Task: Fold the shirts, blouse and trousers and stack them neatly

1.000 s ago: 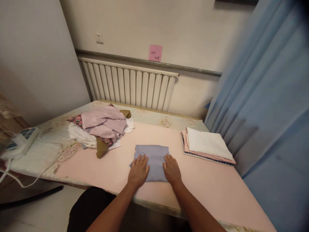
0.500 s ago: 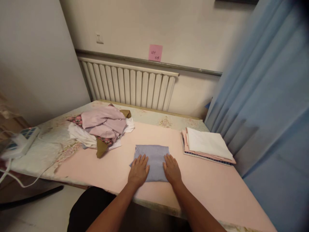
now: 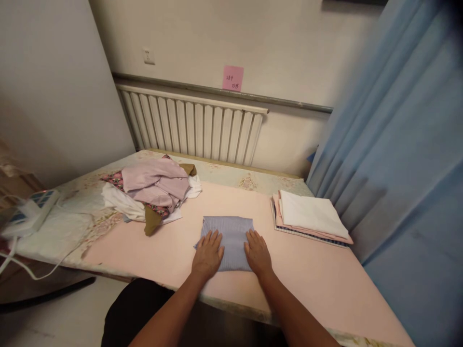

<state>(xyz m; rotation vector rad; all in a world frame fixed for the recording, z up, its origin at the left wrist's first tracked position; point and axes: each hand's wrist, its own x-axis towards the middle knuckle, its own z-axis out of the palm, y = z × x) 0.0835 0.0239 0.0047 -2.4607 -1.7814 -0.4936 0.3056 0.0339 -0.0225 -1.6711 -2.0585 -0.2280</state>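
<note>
A blue ribbed garment [image 3: 234, 243], folded into a small rectangle, lies on the pink cloth [image 3: 314, 284] in front of me. My left hand [image 3: 209, 254] rests flat on its left side, fingers stretched forward. On its right edge lies my right hand [image 3: 258, 251], also flat with fingers extended. Neither hand grips the fabric. To the right is a stack of folded clothes [image 3: 311, 212], white on top, with pink and dark checked layers beneath. A loose heap of clothes [image 3: 155, 183] sits to the left, a lilac piece uppermost among white, olive and patterned ones.
A white power strip [image 3: 34, 217] with cables lies at the table's left end. Behind the table stand a radiator [image 3: 195, 123] and a wall with a pink note [image 3: 233, 78]. A blue curtain [image 3: 405, 159] hangs along the right side. A floral tablecloth [image 3: 249, 180] shows beyond the pink cloth.
</note>
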